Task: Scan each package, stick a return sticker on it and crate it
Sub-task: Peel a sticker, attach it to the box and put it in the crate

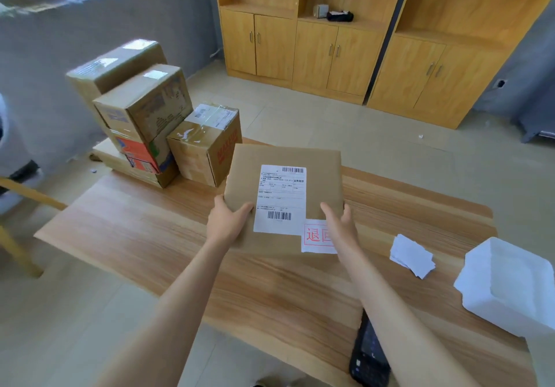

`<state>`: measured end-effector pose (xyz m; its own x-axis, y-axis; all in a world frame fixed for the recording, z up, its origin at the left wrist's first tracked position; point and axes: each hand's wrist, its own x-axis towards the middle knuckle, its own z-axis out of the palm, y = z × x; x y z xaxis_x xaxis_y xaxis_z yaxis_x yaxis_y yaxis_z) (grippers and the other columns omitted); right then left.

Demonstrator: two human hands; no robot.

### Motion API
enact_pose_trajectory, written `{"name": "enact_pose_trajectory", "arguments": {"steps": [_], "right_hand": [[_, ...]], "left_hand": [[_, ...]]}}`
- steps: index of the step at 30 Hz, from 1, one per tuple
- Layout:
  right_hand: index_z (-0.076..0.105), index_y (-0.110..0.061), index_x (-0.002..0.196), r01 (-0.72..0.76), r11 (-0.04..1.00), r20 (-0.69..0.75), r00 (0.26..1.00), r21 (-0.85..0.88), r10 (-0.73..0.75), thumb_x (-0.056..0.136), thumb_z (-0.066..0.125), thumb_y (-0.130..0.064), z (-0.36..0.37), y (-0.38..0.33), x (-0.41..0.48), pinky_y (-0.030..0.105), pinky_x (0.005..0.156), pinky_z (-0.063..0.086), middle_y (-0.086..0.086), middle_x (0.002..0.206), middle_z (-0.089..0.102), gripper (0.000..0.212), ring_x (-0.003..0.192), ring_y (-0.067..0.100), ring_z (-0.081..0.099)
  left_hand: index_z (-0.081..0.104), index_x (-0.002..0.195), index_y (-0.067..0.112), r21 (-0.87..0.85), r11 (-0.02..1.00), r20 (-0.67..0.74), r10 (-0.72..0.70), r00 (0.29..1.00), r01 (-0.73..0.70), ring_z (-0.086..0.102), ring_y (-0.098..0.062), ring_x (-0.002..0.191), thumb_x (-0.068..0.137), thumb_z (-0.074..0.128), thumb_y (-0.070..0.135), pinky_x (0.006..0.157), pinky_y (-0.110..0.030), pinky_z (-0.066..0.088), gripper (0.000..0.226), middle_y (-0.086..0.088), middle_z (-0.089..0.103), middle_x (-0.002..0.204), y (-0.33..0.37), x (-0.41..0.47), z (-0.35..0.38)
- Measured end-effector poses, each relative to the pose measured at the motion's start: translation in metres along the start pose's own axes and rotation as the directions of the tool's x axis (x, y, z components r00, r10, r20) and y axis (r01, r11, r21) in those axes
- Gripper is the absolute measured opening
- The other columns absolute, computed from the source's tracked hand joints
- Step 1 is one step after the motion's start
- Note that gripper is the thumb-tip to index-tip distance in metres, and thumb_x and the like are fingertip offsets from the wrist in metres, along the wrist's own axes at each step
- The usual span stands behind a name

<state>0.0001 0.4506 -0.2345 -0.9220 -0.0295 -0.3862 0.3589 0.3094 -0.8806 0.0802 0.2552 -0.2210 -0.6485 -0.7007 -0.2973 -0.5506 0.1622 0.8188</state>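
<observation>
Both arms outstretched, left hand [226, 224] and right hand [341, 230] grip the package [288, 158] by its near corners

Far left blocked by stacked boxes [156, 122]. Right side crowded: paper slips [413, 254], white tray [507, 290]. Near edge: scanner [368, 355]. Room over tabletop [135, 224], near left.

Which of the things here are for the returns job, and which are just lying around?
Job: flat package, held by left hand and right hand; return sticker; scanner; white slips; stacked boxes; white tub, perhaps the crate.
Lying about: wooden cabinets; black device.
</observation>
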Motion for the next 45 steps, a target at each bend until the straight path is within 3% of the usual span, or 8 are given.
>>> {"name": "enact_pose_trajectory", "arguments": {"steps": [8,15,23,28,35,39,42,45], "right_hand": [[0.039,-0.028,0.136,0.209,0.978,0.166,0.964,0.015,-0.209,0.068,0.070,-0.046,0.017,-0.054,-0.032,0.037,0.094,0.048,-0.005,0.122,0.060,0.077,0.109,0.016,0.060],[0.043,-0.027,0.133,0.315,0.945,0.349,0.879,0.086,-0.325,0.082,0.071,-0.024,0.046,-0.082,-0.069,0.027,0.081,0.049,-0.009,0.113,0.065,0.058,0.102,0.012,0.063],[0.037,-0.027,0.141,0.347,0.933,0.514,0.785,0.099,-0.346,0.082,0.072,-0.022,0.125,-0.098,-0.114,0.025,0.080,0.050,-0.007,0.117,0.065,0.069,0.099,0.010,0.065],[0.027,-0.030,0.146,0.362,0.928,0.567,0.747,0.092,-0.347,0.084,0.071,-0.021,0.201,-0.108,-0.149,0.024,0.078,0.047,-0.005,0.118,0.062,0.077,0.099,0.010,0.063],[0.026,-0.026,0.147,0.395,0.915,0.655,0.672,0.078,-0.346,0.083,0.071,-0.017,0.331,-0.117,-0.207,0.020,0.077,0.043,-0.003,0.125,0.060,0.079,0.096,0.006,0.061],[0.035,-0.032,0.137,0.388,0.920,0.707,0.635,0.058,-0.312,0.086,0.068,-0.013,0.393,-0.122,-0.238,0.002,0.049,0.040,-0.019,0.094,0.059,0.063,0.071,-0.012,0.055],[0.039,-0.034,0.123,0.393,0.919,0.736,0.614,0.029,-0.285,0.086,0.068,-0.015,0.433,-0.122,-0.254,0.013,0.055,0.045,-0.018,0.093,0.061,0.050,0.074,-0.007,0.059],[0.038,-0.026,0.137,0.371,0.928,0.771,0.584,0.025,-0.254,0.086,0.068,-0.018,0.467,-0.123,-0.263,0.017,0.061,0.044,-0.012,0.108,0.063,0.060,0.087,-0.002,0.060]], "left_hand": [[0.037,0.136,0.016,-0.079,0.992,-0.227,0.081,0.970,-0.101,0.054,-0.020,0.112,0.083,0.065,0.043,0.084,-0.031,0.044,0.066,0.000,0.055,0.122,0.018,-0.030,-0.066],[0.037,0.137,0.023,-0.137,0.987,-0.393,0.027,0.919,-0.088,0.050,-0.011,0.104,0.084,0.065,0.045,0.088,-0.032,0.044,0.064,0.008,0.051,0.122,0.007,-0.071,-0.126],[0.036,0.138,0.027,-0.201,0.979,-0.514,-0.070,0.855,-0.041,0.051,-0.015,0.105,0.084,0.066,0.042,0.093,-0.037,0.046,0.063,0.011,0.051,0.114,-0.032,-0.088,-0.203],[0.032,0.143,0.026,-0.251,0.968,-0.572,-0.156,0.805,0.009,0.049,-0.020,0.120,0.083,0.067,0.042,0.099,-0.038,0.043,0.071,0.003,0.051,0.134,-0.069,-0.079,-0.268],[0.034,0.142,0.019,-0.325,0.941,-0.616,-0.289,0.733,0.098,0.049,-0.024,0.120,0.081,0.066,0.045,0.101,-0.044,0.042,0.074,-0.002,0.052,0.133,-0.136,-0.060,-0.379],[0.033,0.141,0.021,-0.349,0.929,-0.646,-0.332,0.687,0.120,0.050,-0.024,0.118,0.081,0.066,0.045,0.099,-0.045,0.044,0.072,-0.001,0.051,0.131,-0.169,-0.054,-0.435],[0.031,0.143,0.020,-0.364,0.922,-0.657,-0.356,0.664,0.134,0.049,-0.023,0.119,0.082,0.066,0.044,0.098,-0.044,0.045,0.074,0.000,0.050,0.132,-0.190,-0.048,-0.468],[0.031,0.143,0.019,-0.388,0.911,-0.662,-0.382,0.645,0.141,0.049,-0.022,0.120,0.083,0.067,0.042,0.098,-0.043,0.044,0.074,0.001,0.050,0.132,-0.208,-0.040,-0.490]]}}
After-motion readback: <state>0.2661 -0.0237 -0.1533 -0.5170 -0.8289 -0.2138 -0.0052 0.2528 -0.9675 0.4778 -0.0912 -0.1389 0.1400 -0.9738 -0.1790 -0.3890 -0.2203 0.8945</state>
